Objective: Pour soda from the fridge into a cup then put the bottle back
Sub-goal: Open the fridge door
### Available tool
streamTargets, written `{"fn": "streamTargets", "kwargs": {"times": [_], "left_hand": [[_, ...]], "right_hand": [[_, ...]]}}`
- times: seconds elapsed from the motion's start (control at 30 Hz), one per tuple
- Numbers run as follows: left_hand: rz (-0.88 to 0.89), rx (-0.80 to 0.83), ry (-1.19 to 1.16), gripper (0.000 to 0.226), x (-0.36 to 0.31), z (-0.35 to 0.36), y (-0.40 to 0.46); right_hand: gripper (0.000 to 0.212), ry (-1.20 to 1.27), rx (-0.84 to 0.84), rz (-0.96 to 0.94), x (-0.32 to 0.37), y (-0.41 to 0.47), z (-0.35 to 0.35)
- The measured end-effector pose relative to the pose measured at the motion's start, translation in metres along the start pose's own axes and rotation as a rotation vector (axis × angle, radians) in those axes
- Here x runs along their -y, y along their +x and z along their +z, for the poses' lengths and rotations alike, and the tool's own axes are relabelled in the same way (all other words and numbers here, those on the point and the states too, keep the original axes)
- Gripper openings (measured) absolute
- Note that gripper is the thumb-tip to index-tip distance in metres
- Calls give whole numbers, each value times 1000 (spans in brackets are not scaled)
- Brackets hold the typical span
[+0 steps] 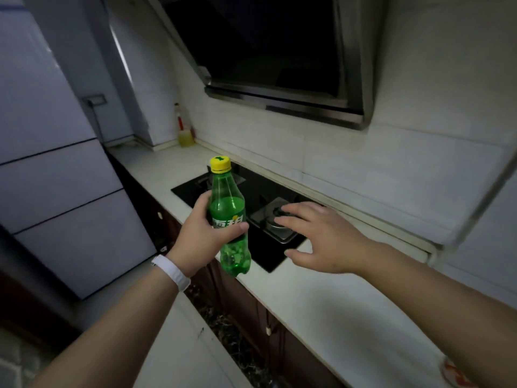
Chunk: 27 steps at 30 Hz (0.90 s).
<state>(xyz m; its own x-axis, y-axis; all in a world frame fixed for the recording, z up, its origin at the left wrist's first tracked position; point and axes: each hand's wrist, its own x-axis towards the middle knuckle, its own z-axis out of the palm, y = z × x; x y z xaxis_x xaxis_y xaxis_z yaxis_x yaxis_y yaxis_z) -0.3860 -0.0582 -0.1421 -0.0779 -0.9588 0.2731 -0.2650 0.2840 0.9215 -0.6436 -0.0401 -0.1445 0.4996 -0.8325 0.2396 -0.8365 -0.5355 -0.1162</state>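
Note:
A green soda bottle (228,208) with a yellow cap stands upright in the air, its cap on, above the counter's front edge. My left hand (204,236) is wrapped around its label, a white band on the wrist. To the bottle's right, my right hand (321,233) hovers over the stove with fingers spread and nothing in it. The fridge (56,169) fills the left side, its doors closed. No cup is in view.
A black gas stove (263,247) is set into the white counter (321,303), with a range hood (279,65) above. A yellow bottle (186,137) stands in the far corner. Dark cabinets run below the counter. Something orange and white (456,372) shows at the bottom right.

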Motion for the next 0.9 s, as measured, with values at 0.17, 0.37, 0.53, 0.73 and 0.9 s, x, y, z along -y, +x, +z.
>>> {"fn": "streamTargets", "kwargs": {"times": [0.17, 0.37, 0.53, 0.73, 0.9], "left_hand": [[-33, -63, 4, 75, 15, -77, 15], [-52, -155, 3, 74, 30, -151, 24], [-64, -277, 5, 63, 39, -193, 32], [-115, -387, 29, 64, 59, -225, 63], [-117, -487, 104, 58, 67, -248, 98]], "right_hand": [[65, -40, -5, -104, 51, 72, 14], [65, -44, 0, -218, 99, 145, 27], [63, -9, 13, -300, 119, 197, 37], [63, 32, 17, -397, 120, 269, 54], [63, 84, 8, -496, 119, 341, 71]]}}
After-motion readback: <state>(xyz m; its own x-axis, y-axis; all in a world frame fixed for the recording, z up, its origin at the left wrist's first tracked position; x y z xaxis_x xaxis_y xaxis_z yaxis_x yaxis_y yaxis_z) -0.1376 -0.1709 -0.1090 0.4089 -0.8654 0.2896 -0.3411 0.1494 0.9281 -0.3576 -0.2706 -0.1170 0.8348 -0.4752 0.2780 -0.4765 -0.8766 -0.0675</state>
